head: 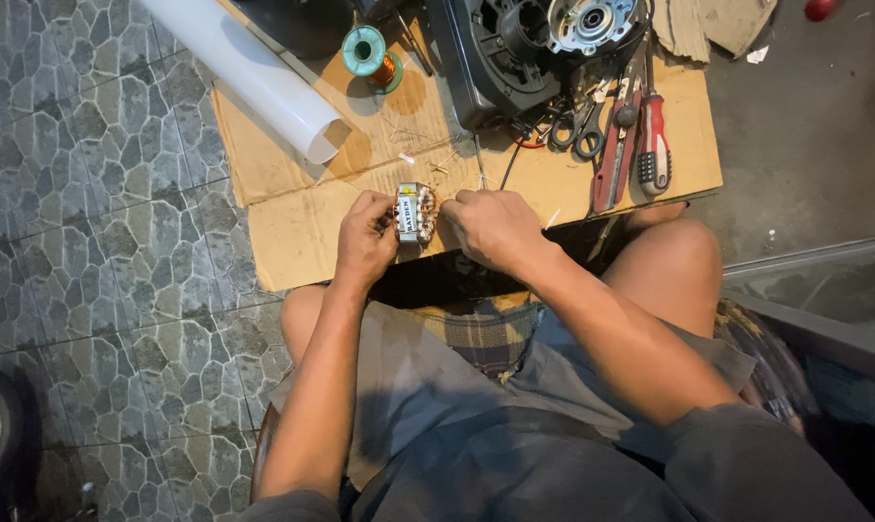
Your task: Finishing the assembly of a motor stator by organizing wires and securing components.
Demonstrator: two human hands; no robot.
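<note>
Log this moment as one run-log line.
left hand: grips small copper-wound motor core | right hand: pinches its far side | surface: brown cardboard sheet | nearby: red-handled screwdriver, green wire spool

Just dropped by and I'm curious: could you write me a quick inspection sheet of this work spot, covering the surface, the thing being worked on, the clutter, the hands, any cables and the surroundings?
Surface: flattened brown cardboard laid on the floor, creased.
Job's things: small motor stator with copper windings, held above the cardboard between both hands.
Clutter: spool of copper wire, white rolled sheet, scissors, red-handled screwdriver, red pliers, dark motor housing.
Grippers: left hand grips the stator's side; right hand is closed at its other side, fingertips hidden.
Cables: dark wire runs out from under the housing.
Surroundings: stone-pattern floor tiles on one side, bare concrete on the other.
</note>
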